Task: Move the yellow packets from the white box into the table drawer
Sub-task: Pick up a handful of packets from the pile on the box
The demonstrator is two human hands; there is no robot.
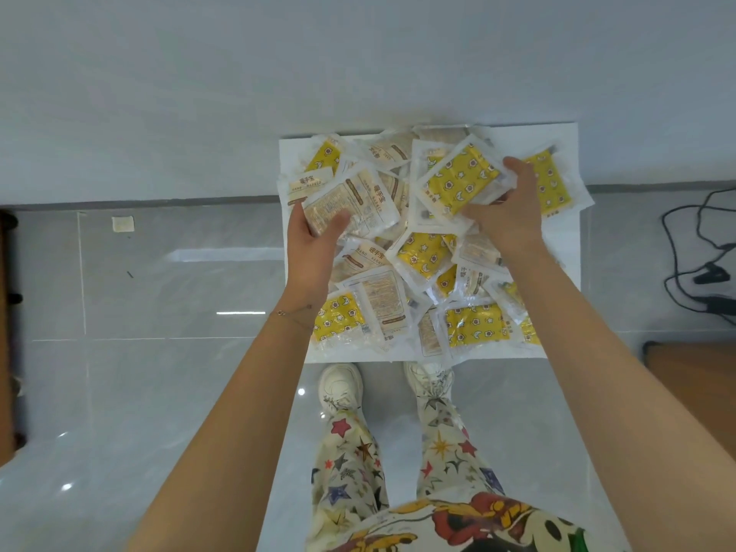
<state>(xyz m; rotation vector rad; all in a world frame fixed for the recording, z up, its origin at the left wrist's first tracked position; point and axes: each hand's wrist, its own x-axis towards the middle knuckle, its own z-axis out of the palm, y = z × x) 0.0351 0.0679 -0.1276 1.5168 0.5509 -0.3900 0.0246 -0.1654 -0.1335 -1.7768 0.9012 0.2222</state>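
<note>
A white box (565,249) stands on the floor against the wall, heaped with several yellow packets in clear wrappers (422,253). My left hand (312,249) grips a packet turned pale printed side up (350,207) at the box's left side. My right hand (507,211) holds a yellow packet with star and moon print (460,183) over the box's upper right. Both arms reach down from the bottom of the view. No drawer is in view.
My feet in white shoes (340,386) stand just in front of the box on grey glossy floor tiles. Black cables (701,249) lie at the right. A wooden surface corner (693,376) shows lower right, and dark furniture (8,332) lines the left edge.
</note>
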